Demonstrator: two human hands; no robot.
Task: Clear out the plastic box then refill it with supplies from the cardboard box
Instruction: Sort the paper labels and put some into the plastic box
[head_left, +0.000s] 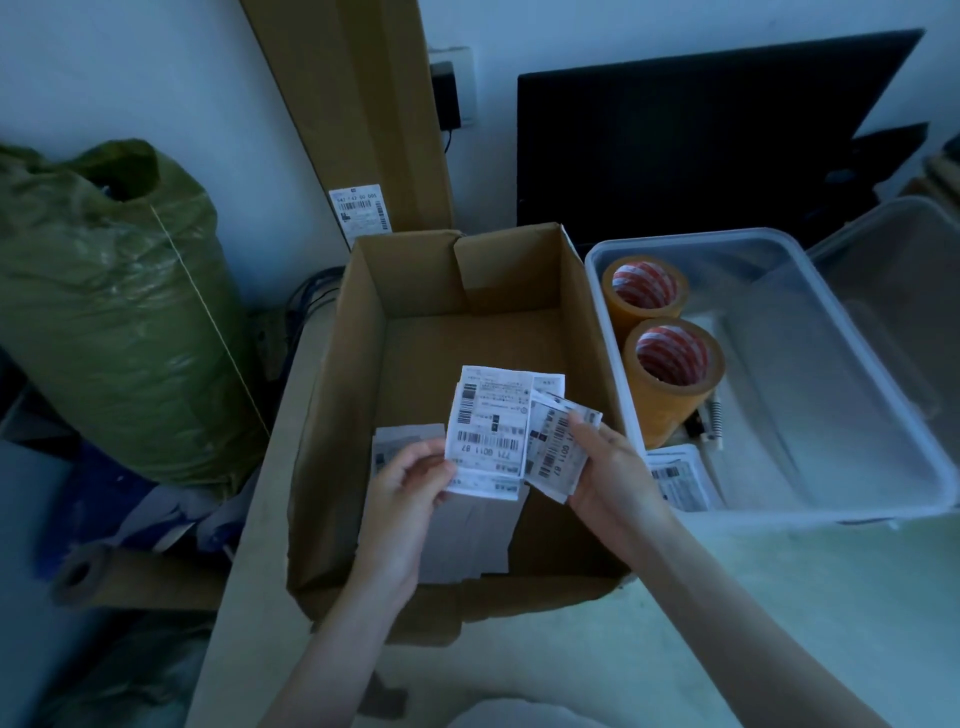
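The scene is dim, and print on the labels is mostly illegible. A green sack (109, 312) at far left is cut off by the frame edge; its contents are hidden. A dark flat panel (691, 140) stands against the wall behind the containers.

The cardboard box (332, 415) sits open at centre, flaps raised. Grey-white sheets (467, 535) lie on its floor, partly covered by the hands. The plastic box (857, 374), clear and lidless, stands just beside it on the right, its far edge overlapped by another clear container (904, 270) that is cut off at the frame. Inside the plastic box, along its left wall: two upright tape rolls (670, 364), a small dark item too obscured to identify, and a label sheet (675, 475) at the near corner.

Above the cardboard box, the left hand (410, 493) pinches a printed label stack (491, 426) at its lower edge. The right hand (608, 467) grips a second label bundle (558, 447), thumb on top, overlapping the first.
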